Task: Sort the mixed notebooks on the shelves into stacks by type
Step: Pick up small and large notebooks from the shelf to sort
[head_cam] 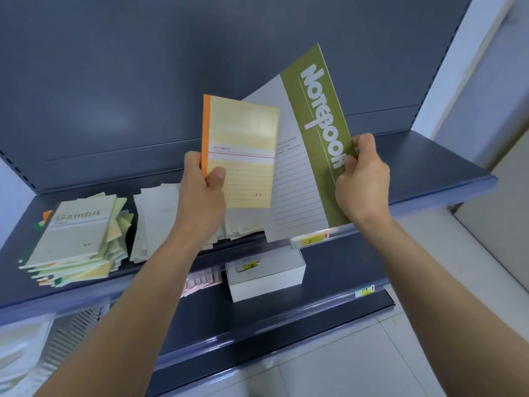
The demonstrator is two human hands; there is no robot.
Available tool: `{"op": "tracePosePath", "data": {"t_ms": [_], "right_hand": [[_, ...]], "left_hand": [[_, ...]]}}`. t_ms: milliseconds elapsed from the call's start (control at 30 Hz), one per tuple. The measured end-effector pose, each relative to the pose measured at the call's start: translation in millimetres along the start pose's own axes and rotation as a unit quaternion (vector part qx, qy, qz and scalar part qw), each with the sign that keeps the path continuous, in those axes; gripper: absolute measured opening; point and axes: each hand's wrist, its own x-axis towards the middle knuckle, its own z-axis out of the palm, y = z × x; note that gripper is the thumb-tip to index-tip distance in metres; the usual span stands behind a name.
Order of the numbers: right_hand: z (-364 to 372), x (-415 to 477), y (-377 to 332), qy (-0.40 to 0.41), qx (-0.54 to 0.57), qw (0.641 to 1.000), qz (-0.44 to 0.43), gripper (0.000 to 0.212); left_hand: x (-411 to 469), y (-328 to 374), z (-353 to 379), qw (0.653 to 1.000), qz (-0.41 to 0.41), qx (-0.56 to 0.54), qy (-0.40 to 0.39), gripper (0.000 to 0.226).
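My left hand [201, 190] grips a small yellow notebook [243, 144] with an orange spine, held upright above the shelf. My right hand [362, 179] pinches the right edge of a larger notebook [312, 144] with an olive-green band lettered "Notebook" and a white ruled panel; it stands tilted behind the yellow one. On the grey shelf [429, 156] lie a messy stack [77, 245] topped by a pale "Gambit" notebook at the left and a spread pile of pale notebooks [156, 219] in the middle, partly hidden by my left arm.
The shelf's front rail carries a yellow price tag [310, 239]. On the lower shelf [329, 305] sit a white box-like stack [266, 277] and pink items [200, 282]. A white wall and tiled floor lie to the right.
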Motion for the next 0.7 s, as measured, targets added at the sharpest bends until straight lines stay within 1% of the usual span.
{"op": "tracePosePath", "data": {"t_ms": [100, 200, 333, 533, 700], "right_hand": [[0.4, 22.8, 6.7, 0.017, -0.009, 1.0, -0.003, 0.024], [-2.8, 43.8, 19.3, 0.036, -0.021, 0.999, 0.014, 0.027], [-1.8, 64.6, 37.5, 0.035, -0.038, 0.998, 0.031, 0.024], [7.1, 101.8, 60.7, 0.012, -0.027, 0.999, 0.031, 0.023], [12.3, 138.2, 87.2, -0.039, -0.029, 0.999, 0.01, 0.023]], "left_hand": [[23.5, -2.5, 17.3, 1.0, 0.011, -0.003, -0.002, 0.003], [41.9, -0.8, 36.1, 1.0, 0.011, -0.008, -0.012, 0.001], [54.9, 3.8, 57.1, 1.0, 0.004, -0.002, -0.023, 0.002], [77.7, 4.1, 81.2, 1.0, -0.019, 0.003, 0.008, 0.002], [81.7, 3.1, 109.4, 0.997, -0.058, 0.0, 0.05, 0.003]]}}
